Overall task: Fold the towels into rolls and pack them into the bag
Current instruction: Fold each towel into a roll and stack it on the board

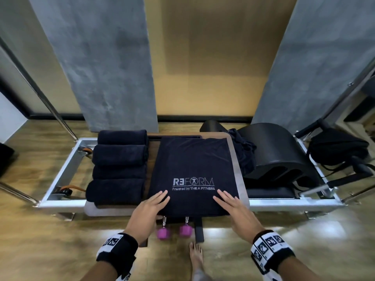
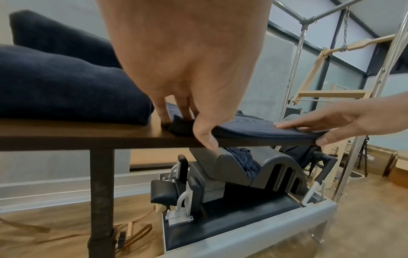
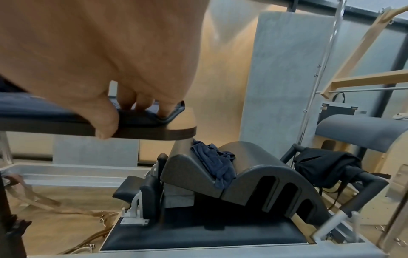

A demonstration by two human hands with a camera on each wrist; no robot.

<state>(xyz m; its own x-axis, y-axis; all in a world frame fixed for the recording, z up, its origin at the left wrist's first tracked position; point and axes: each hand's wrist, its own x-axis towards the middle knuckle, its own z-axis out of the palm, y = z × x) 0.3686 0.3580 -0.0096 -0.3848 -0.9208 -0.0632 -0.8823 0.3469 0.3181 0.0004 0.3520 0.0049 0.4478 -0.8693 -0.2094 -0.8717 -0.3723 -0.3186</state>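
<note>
A dark navy towel [image 1: 190, 159] with a white REFORM logo lies flat on the wooden board [image 1: 105, 211]. My left hand [image 1: 154, 205] holds its near left corner and my right hand [image 1: 227, 203] its near right corner. Fingers lie on top and thumbs wrap the near edge. In the left wrist view the towel [image 2: 253, 129] bunches under the left hand [image 2: 194, 125], and the right hand [image 2: 309, 129] pinches the other corner. Several rolled towels [image 1: 119, 165] lie side by side on the left. A black bag [image 1: 336, 151] sits at the far right.
A crumpled navy towel [image 1: 243, 155] lies on the black arc barrel [image 1: 274, 151], right of the board. Two pink dumbbells [image 1: 162, 233] hang under the board's near edge, by my bare foot [image 1: 195, 254]. A metal reformer frame [image 1: 60, 173] surrounds everything.
</note>
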